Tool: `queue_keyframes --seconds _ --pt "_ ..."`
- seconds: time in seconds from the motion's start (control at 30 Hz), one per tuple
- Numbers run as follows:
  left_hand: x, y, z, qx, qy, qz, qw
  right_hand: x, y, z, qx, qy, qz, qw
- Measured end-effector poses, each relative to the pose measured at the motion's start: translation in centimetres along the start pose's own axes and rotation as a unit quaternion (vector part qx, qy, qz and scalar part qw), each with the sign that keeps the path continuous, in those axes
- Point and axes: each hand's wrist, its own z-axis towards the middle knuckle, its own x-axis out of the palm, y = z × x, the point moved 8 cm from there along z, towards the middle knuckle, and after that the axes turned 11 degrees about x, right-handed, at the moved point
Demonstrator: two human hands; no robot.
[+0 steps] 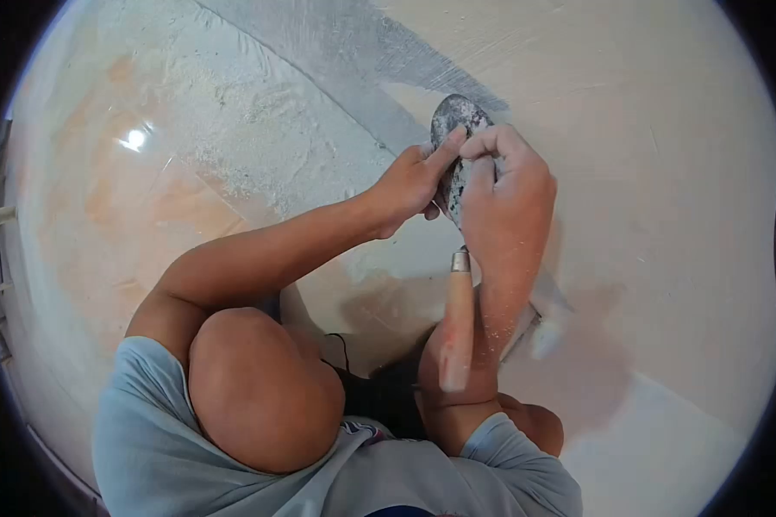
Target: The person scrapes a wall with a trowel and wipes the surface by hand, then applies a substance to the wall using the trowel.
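A pointed trowel (pixel 459 110) is held up in front of me, its dark metal blade speckled with pale residue. The wooden handle (pixel 459 332) points back toward my body, with no hand around it. My left hand (pixel 416 183) grips the blade from the left, thumb lying across its face. Over the right side of the blade, my right hand (pixel 516 185) is closed, with bent fingers and thumb touching the metal. Whether anything small is pinched in those right fingers is hidden. White dust marks the right hand and forearm.
Below the trowel lies a pale floor with a grey strip (pixel 319 52) running diagonally at the top. Crumbly white material (pixel 233 112) is spread over the floor at upper left. My bent knee (pixel 259 388) rises at lower left. A thin flat edge (pixel 522 332) shows beside my right forearm.
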Motion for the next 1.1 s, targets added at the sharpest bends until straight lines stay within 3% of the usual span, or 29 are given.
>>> queue_keyframes --seconds 0.13,0.17,0.27,0.47,0.5,0.63,0.8,0.93,1.1 --pt "-3.5 1.1 1.0 0.002 -0.061 -0.006 0.998 4.2 0.0 1.6 0.036 0.048 -0.050 0.997" --pt "-4.5 1.5 1.4 0.004 -0.068 -0.020 0.998 5.6 0.1 2.0 -0.032 0.034 -0.055 0.997" --pt "-5.1 1.4 1.1 -0.020 -0.074 -0.001 0.997 5.3 -0.2 2.0 0.002 0.049 -0.013 0.999" --pt "0.8 -1.1 -0.3 -0.005 0.013 0.009 1.000 -1.2 0.0 -0.1 -0.051 -0.023 0.007 0.998" --pt "1.7 -1.2 -0.2 0.001 0.029 -0.004 1.000 -2.1 0.1 -0.3 -0.006 -0.012 -0.001 1.000" --pt "2.8 -1.5 -0.5 0.001 0.015 -0.022 1.000 -2.8 0.3 -0.2 -0.014 -0.014 -0.031 0.999" --pt "-2.2 1.4 1.0 0.001 -0.070 -0.049 0.996 3.4 0.0 1.5 -0.022 0.033 -0.053 0.998" --pt "-2.7 1.1 0.8 -0.014 -0.049 -0.025 0.998 3.3 -0.7 1.4 -0.040 0.026 -0.009 0.999" --pt "2.1 -0.4 0.0 0.004 0.013 -0.001 1.000 -2.3 0.1 -0.4 -0.052 -0.013 -0.009 0.999"
